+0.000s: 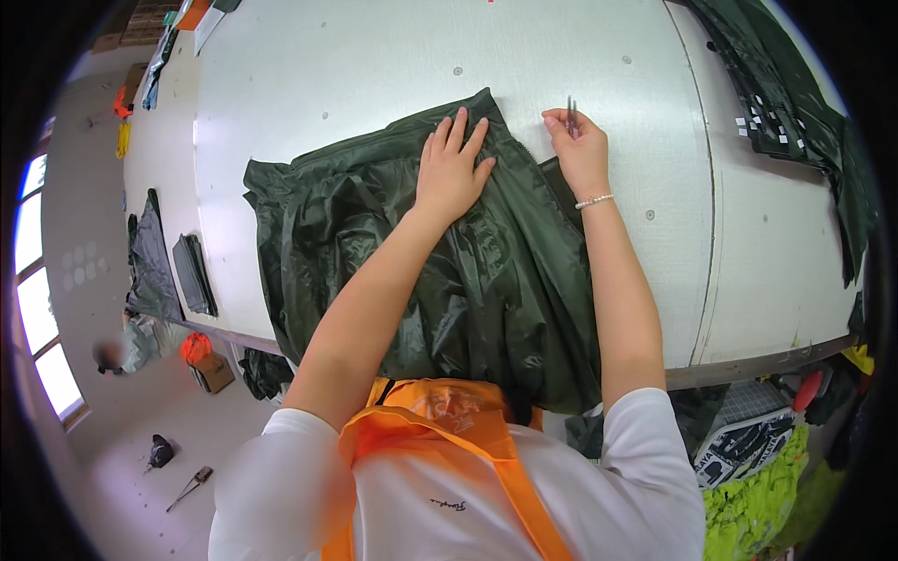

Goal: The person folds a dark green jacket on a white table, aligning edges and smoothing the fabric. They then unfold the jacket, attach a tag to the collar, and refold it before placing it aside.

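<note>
A dark green, shiny garment [374, 224] lies across the table before me, its lower part hanging over the front edge toward my apron. My left hand [451, 168] rests flat on its upper part with the fingers spread. A zipper [552, 182] runs down the garment's right side. Just beyond that side, my right hand [582, 154] is closed round a small, slim metal tool [572, 110] with pointed tips, which could be thread snips or tweezers. The tips point away from me, above the bare table. Most of the tool is hidden in my fingers.
The pale table [393, 56] has a seam right of my right arm. More dark green garments [795, 122] with white tags lie at the far right. A folded dark stack [194, 273] lies at the left edge. Bright yellow-green fabric [758, 496] is below right.
</note>
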The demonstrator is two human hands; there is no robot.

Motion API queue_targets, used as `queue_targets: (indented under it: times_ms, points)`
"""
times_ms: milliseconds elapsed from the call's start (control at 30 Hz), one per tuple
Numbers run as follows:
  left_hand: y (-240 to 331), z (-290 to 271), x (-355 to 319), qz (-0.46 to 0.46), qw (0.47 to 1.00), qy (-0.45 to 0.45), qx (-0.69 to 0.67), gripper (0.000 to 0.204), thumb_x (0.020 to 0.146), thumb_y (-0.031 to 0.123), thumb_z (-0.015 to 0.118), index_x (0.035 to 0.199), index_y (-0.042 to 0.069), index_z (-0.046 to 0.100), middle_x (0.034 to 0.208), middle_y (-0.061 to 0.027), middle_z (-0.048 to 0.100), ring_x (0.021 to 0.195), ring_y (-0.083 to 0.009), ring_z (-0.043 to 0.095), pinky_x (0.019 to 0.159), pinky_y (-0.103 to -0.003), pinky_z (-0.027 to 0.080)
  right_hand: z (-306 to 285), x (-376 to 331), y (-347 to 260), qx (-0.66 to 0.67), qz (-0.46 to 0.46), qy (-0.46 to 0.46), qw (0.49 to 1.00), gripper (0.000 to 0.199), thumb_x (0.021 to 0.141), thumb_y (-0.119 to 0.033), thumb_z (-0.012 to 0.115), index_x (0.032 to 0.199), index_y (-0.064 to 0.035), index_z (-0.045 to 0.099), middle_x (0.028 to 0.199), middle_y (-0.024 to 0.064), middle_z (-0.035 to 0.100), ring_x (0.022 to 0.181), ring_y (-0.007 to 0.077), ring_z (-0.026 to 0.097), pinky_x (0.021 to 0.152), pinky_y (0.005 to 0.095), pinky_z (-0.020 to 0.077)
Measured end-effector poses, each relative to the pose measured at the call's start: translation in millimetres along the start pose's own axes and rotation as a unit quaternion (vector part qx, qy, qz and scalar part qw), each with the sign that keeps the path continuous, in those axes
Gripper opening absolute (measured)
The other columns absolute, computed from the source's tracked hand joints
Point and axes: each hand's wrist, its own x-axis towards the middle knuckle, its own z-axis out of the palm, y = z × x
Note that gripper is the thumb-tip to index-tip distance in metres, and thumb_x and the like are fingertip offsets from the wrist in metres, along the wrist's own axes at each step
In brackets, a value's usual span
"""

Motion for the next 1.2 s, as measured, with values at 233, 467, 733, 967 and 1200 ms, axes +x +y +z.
queue_targets:
  times_ms: [233, 467, 733, 967, 1200]
  points:
    - [1, 10, -3, 0.007, 0.999, 0.04, -0.02, 0.057, 0.088, 0.03, 0.054, 0.139, 0.011, 0.036, 0.146, -0.0157, 0.028, 0.133, -0.0356, 0.027, 0.107, -0.048, 0.024, 21, -23, -19, -0.334, -0.14, -0.101, 0.927, 0.021, 0.077, -0.023, 0.069, 0.084, -0.003, 0.068, 0.091, 0.0086, 0.062, 0.074, 0.0253, 0.061, 0.066, 0.0338, 0.0496]
    - [-10, -11, 4, -0.065, 0.939, 0.121, -0.316, 0.065, 0.078, 0.019, 0.068, 0.135, 0.004, 0.04, 0.134, -0.0155, 0.045, 0.118, -0.0306, 0.046, 0.099, -0.039, 0.036, 27, -30, 1, -0.043, -0.052, -0.126, 0.99, 0.017, 0.079, -0.011, 0.069, 0.093, -0.0013, 0.066, 0.083, 0.0027, 0.064, 0.073, 0.0105, 0.059, 0.066, 0.0241, 0.0474]
    - [-2, -99, 41, -0.166, 0.811, -0.181, -0.531, 0.029, 0.082, 0.026, 0.068, 0.093, 0.0, 0.066, 0.08, -0.003, 0.065, 0.072, -0.0098, 0.059, 0.069, -0.023, 0.047, 24, -42, -36, 0.289, 0.089, -0.199, 0.932, 0.018, 0.086, -0.011, 0.063, 0.1, 0.0004, 0.064, 0.085, 0.0019, 0.064, 0.075, 0.0069, 0.057, 0.069, 0.0208, 0.0471]
    - [-5, -112, 37, -0.174, 0.667, -0.163, -0.706, 0.015, 0.084, 0.016, 0.062, 0.084, 0.001, 0.065, 0.078, -0.0038, 0.066, 0.066, -0.0091, 0.06, 0.065, -0.022, 0.047, 19, -48, -75, 0.194, 0.018, -0.181, 0.964, 0.015, 0.082, -0.009, 0.067, 0.095, -0.0014, 0.066, 0.083, 0.0014, 0.065, 0.07, 0.0041, 0.055, 0.062, 0.0174, 0.0452]
    - [3, -120, 37, -0.206, 0.72, -0.146, -0.646, 0.016, 0.085, 0.016, 0.061, 0.084, 0.0, 0.065, 0.078, -0.0039, 0.066, 0.066, -0.0084, 0.059, 0.062, -0.02, 0.046, 15, -41, -97, -0.053, -0.24, -0.125, 0.961, 0.007, 0.078, 0.0, 0.065, 0.085, -0.0015, 0.065, 0.078, 0.0011, 0.062, 0.062, 0.0067, 0.051, 0.057, 0.021, 0.0422]
